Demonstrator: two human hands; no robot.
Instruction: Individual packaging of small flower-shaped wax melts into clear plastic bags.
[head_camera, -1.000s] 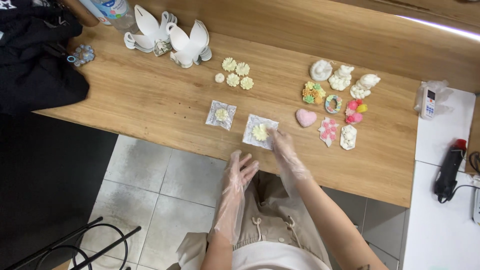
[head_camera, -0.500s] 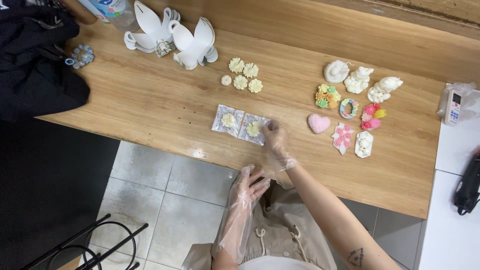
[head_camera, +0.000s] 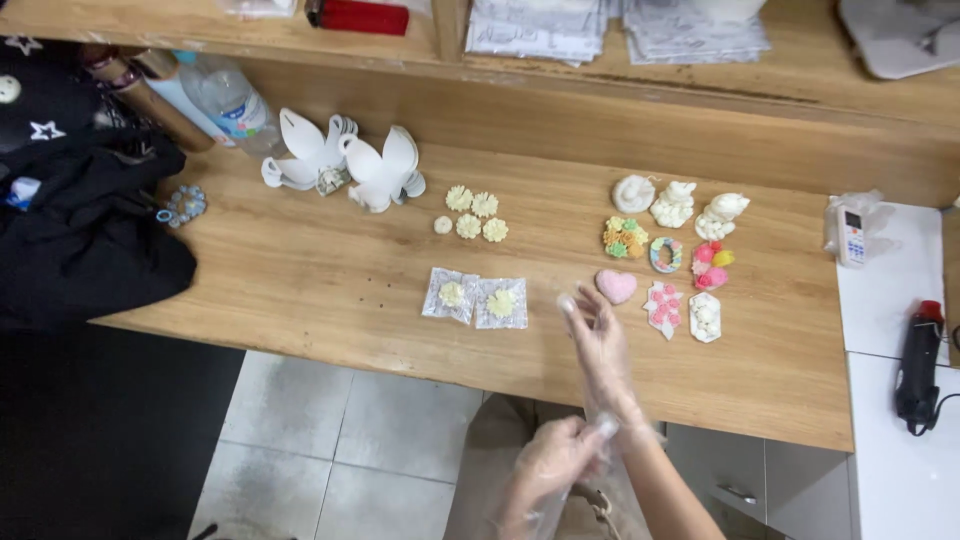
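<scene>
Spanning the view, the wooden table (head_camera: 300, 270) carries a black bag (head_camera: 90, 250) at its left end. The right hand (head_camera: 600, 335) hovers above the table's near edge in a thin clear plastic glove, fingers loosely spread and empty. Below it, off the table, the left hand (head_camera: 550, 465), also gloved, pinches the glove cuff (head_camera: 603, 428) at the right wrist, seemingly pulling the glove snug. Two clear packets (head_camera: 475, 300) of cream flowers lie just left; a pink heart (head_camera: 616, 286) lies just beyond the fingertips.
</scene>
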